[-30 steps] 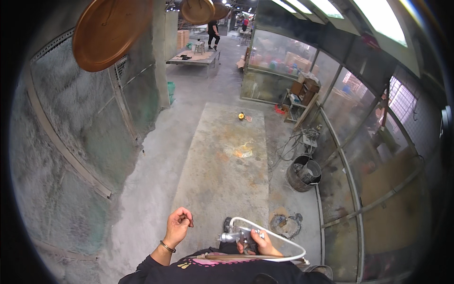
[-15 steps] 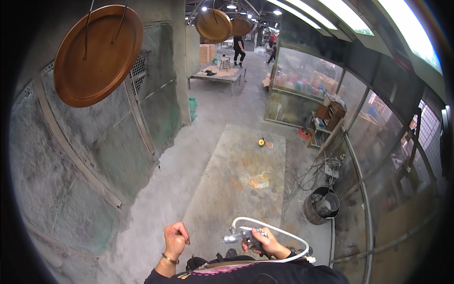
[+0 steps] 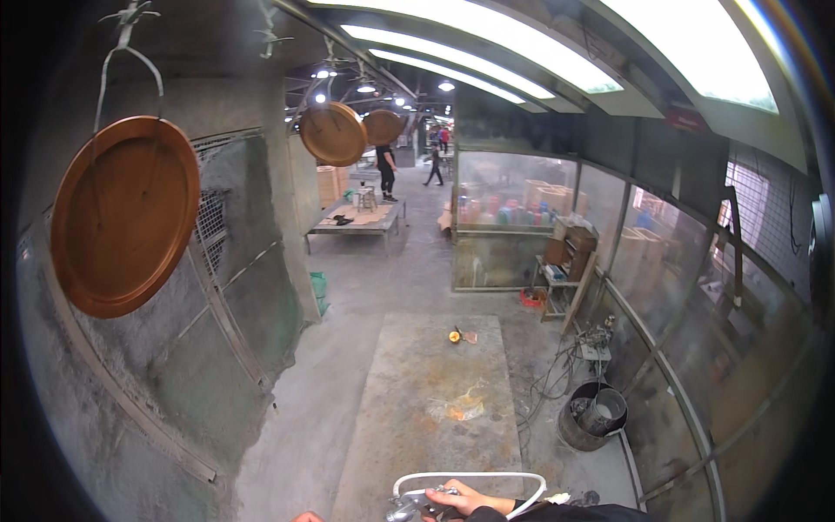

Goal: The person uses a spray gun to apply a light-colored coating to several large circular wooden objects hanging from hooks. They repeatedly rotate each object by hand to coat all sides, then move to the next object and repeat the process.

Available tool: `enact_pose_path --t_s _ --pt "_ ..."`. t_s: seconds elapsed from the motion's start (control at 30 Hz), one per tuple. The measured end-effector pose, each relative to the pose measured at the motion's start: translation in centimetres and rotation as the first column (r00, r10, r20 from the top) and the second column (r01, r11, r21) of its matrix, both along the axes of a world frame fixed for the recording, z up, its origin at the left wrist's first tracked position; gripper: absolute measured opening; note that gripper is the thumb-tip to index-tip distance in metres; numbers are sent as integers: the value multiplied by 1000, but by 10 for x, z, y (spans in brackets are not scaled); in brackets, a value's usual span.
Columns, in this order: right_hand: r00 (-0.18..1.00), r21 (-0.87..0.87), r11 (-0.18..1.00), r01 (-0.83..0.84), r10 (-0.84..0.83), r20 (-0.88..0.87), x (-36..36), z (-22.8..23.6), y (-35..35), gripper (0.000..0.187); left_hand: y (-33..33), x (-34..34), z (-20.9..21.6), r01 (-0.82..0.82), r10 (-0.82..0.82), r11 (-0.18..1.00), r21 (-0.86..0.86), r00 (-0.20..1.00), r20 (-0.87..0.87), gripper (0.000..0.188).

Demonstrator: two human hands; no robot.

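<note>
In my right hand [image 3: 459, 498] is a silver spray gun [image 3: 405, 507], held low at the bottom edge with the fingers closed around it. A white hose [image 3: 470, 475] loops over the hand from the gun toward the right. Of my left hand [image 3: 307, 518], only a small part shows at the bottom edge, apart from the gun; its fingers are cut off from sight. A round copper-coloured tray [image 3: 126, 217] hangs on wire hooks at the left, well above both hands. Two similar round trays, a nearer one [image 3: 334, 134] and a farther one [image 3: 384, 127], hang deeper in the room.
A stained board [image 3: 417, 374] lies on the floor ahead, with a small yellow object [image 3: 454, 337] on it. At the right stand a dark bucket [image 3: 574, 426], cables and a small shelf [image 3: 557, 283]. Beyond is a low table [image 3: 348, 228]; people are in the background.
The view has tilted up, so the hands sit lower in the picture and my left hand is nearly out of it. The hanging trays appear lower and farther left. The spray gun stays in my right hand.
</note>
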State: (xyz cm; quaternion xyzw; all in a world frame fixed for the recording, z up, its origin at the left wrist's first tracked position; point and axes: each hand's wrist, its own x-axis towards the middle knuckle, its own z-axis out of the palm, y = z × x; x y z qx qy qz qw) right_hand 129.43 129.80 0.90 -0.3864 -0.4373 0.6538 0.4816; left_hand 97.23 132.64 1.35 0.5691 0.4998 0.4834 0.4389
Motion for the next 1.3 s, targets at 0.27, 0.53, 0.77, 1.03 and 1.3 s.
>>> enact_pose_path --t_s 0.27,0.53,0.77,1.03,1.3 --pt "956 -192 942 -275 290 51 26 14 7 57 8 14 -16 -181 175 983 -4 945 278 12" --pt "555 3 847 -532 351 -754 39 -83 29 84 20 19 -3 -39 33 999 14 960 276 9" --pt "193 270 885 -379 361 -912 19 -133 40 87 19 31 -1 54 -48 998 -22 978 205 16" --pt "169 270 917 -293 328 -929 16 -121 36 81 11 29 -17 62 -37 993 -95 967 251 21" --pt "205 296 925 -237 345 -916 18 -116 42 84 19 26 -16 72 -54 995 -74 974 221 18"
